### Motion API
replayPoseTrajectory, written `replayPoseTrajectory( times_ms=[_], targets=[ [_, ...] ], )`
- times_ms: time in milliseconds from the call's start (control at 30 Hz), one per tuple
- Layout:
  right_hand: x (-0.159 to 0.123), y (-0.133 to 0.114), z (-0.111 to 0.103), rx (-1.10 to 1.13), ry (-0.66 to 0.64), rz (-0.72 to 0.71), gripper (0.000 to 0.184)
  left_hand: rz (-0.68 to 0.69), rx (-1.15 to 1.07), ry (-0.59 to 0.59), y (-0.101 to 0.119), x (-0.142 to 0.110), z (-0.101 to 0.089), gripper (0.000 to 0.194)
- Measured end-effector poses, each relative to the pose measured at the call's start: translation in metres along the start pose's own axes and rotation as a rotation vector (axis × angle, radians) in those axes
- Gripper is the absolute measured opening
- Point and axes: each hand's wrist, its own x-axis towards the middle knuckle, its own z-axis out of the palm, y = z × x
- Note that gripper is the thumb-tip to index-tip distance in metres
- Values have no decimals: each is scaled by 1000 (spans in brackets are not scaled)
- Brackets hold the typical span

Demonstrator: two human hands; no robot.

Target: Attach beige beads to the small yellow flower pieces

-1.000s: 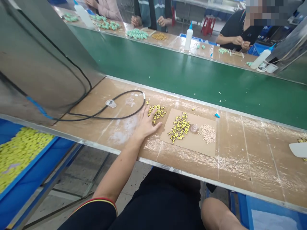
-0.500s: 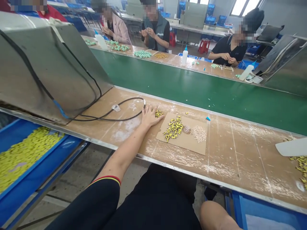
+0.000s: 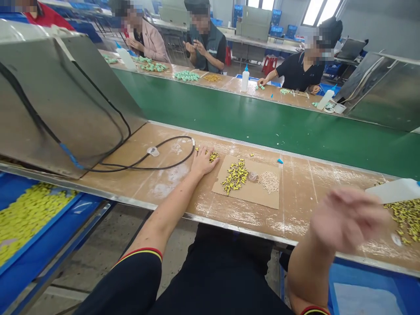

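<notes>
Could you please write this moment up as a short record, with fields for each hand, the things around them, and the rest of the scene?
Left hand: palm down on the brown workbench, beside a small cluster of yellow parts.
Right hand: raised and blurred, nearest a heap of yellow parts.
Things: cardboard sheet bearing yellow pieces, a small clear cup, beige beads.
Rest: black cable, blue bin, co-workers beyond a green conveyor belt.

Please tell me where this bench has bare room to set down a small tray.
Room lies between the cardboard sheet and the yellow parts at far right, and below the black cable, left of the left hand. The sheet itself is crowded.
</notes>
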Motion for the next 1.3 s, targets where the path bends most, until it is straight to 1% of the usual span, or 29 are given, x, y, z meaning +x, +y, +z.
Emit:
replayPoseTrajectory(
  times_ms=[33, 67, 100, 133, 167, 200, 233, 333, 400, 467, 567, 633, 733, 867, 933, 1000, 1100, 1200, 1233, 1300],
  targets=[
    [14, 9, 12, 51, 286, 4, 32, 10, 3, -2, -1, -1, 0, 68],
    [30, 20, 25, 97, 430, 31, 31, 20, 7, -4, -2, -1, 0, 67],
    [45, 32, 38, 103, 399, 80, 26, 32, 12, -5, -3, -2, 0, 66],
    [59, 45, 50, 84, 269, 135, 25, 45, 20, -6, -4, -3, 0, 64],
    [69, 57, 61, 66, 109, 176, 25, 60, 29, -7, -4, -5, 0, 63],
    [75, 67, 70, 55, -30, 199, 26, 79, 38, -9, -6, -6, 0, 62],
    [77, 77, 78, 42, -131, 208, 26, 93, 48, -8, -7, -7, 0, 62],
    [61, 92, 90, 21, -312, 221, 27, 120, 58, 8, -15, -9, 1, 63],
    [45, 94, 92, 29, -412, 237, 29, 115, -7, 39, -19, -10, 1, 62],
    [36, 95, 91, 26, -494, 240, 30, 83, -48, 33, -21, -11, 1, 61],
    [33, 96, 90, -15, -558, 217, 21, 41, -75, 53, -18, -17, -4, 58],
    [34, 96, 92, -48, -587, 215, 15, 77, -115, 99, -14, -23, -9, 56],
    [35, 96, 95, -84, -620, 221, 14, 203, -206, 137, -6, -33, -15, 52],
    [35, 91, 96, -149, -641, 195, 18, 374, -301, 119, 5, -45, -15, 40],
    [35, 89, 96, -168, -651, 202, 18, 414, -333, 73, 13, -45, -14, 35],
    [36, 87, 97, -162, -655, 216, 16, 432, -362, -1, 22, -41, -14, 33],
    [35, 85, 99, -131, -647, 204, 22, 470, -371, -114, 45, -27, -14, 40],
    [35, 86, 103, -112, -632, 163, 27, 559, -274, -232, 72, -8, -8, 57],
    [35, 86, 104, -108, -627, 154, 26, 580, -235, -287, 80, -3, -6, 58],
    [35, 88, 106, -99, -621, 147, 24, 634, -188, -384, 88, 4, -2, 52]
  ],
)
